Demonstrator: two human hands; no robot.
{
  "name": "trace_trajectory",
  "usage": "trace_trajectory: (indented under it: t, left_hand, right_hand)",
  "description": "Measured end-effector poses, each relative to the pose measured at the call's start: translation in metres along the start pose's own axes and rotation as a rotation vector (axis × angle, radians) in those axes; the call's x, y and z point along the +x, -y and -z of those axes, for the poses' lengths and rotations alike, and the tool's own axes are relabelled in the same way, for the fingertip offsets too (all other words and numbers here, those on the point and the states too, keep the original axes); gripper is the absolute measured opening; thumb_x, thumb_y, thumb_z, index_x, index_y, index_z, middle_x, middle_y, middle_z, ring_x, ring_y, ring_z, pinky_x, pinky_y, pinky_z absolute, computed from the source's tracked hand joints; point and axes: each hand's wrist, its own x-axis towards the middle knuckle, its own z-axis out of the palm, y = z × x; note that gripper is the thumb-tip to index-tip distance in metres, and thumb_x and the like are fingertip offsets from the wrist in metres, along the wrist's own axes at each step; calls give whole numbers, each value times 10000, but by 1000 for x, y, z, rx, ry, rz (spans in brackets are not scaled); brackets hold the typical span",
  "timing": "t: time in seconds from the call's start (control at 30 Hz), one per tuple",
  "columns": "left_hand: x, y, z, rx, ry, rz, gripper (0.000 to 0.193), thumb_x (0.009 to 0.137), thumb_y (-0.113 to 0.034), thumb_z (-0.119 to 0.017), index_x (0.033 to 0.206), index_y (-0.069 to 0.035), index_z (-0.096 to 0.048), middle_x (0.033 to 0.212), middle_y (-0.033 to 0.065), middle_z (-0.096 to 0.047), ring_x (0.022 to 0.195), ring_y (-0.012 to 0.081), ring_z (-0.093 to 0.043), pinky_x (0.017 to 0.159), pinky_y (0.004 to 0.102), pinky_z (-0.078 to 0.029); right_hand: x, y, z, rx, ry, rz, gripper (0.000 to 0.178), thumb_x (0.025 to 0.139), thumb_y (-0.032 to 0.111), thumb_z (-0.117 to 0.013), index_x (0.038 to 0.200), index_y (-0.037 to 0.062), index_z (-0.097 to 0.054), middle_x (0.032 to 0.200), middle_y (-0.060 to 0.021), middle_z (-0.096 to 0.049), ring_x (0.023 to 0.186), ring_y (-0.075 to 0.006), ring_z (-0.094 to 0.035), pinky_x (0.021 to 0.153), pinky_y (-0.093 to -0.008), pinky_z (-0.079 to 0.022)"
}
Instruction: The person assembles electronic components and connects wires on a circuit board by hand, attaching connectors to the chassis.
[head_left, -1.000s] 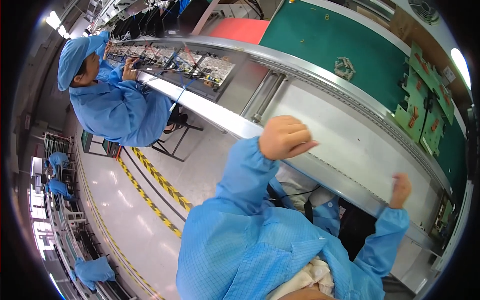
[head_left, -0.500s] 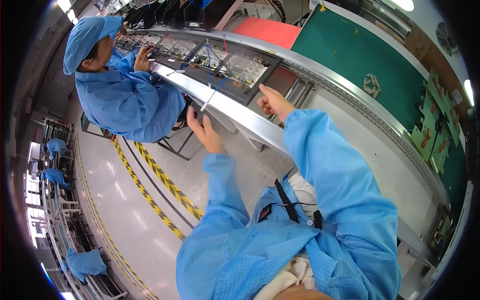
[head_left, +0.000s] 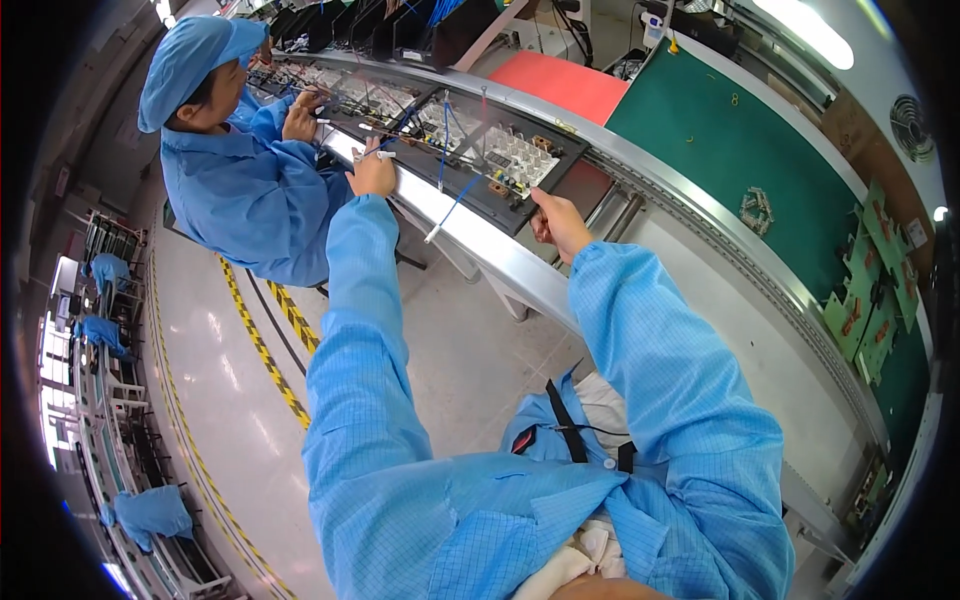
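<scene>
A black tray (head_left: pixel 560 185) carries a pale circuit board (head_left: pixel 520 160) with blue wires and white connectors. My right hand (head_left: pixel 562 226) is closed on the tray's near right corner, its thumb on top and the other fingers curled below. Farther left, my left hand (head_left: pixel 374 174) lies at the near edge of the line of trays. Its fingers are partly stretched out beside a white connector; their tips are hard to make out. A blue wire (head_left: pixel 458 205) hangs over the near metal rail between my hands, ending in a white connector (head_left: pixel 432 235).
A co-worker in blue (head_left: pixel 240 190) sits at the left, hands over the same line. Beyond the conveyor rail (head_left: pixel 700 220) are a red panel (head_left: pixel 560 82) and a green mat (head_left: pixel 700 120) with small pale parts (head_left: pixel 757 210). Green boards (head_left: pixel 875 280) stand at the right.
My left hand has moved forward and left, from above the floor to the tray edge. My right hand has come onto the tray's corner and closed on it. The view has shifted slightly.
</scene>
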Motion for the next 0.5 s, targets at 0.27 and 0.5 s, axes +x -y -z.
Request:
trace_trajectory:
  t: [0.27,0.5]
  left_hand:
    - [12,14,1,28,5,-61,554,861,-325,-407,1398,-240,-301,1464,-2,-283,1327,341,-257,998,546,-306]
    - [22,-39,-58,-99,172,-68,585,866,-383,-444,1410,-259,-271,1486,-38,-231,1353,319,-207,1009,567,-295]
  right_hand:
    - [0,0,-9,32,-8,25,358,919,367,-499,726,66,-498,510,-35,-486,409,-102,-403,383,-249,-317]
    - [20,-11,33,-6,-88,33,356,914,363,-498,740,52,-512,518,-47,-504,415,-106,-430,384,-238,-334]
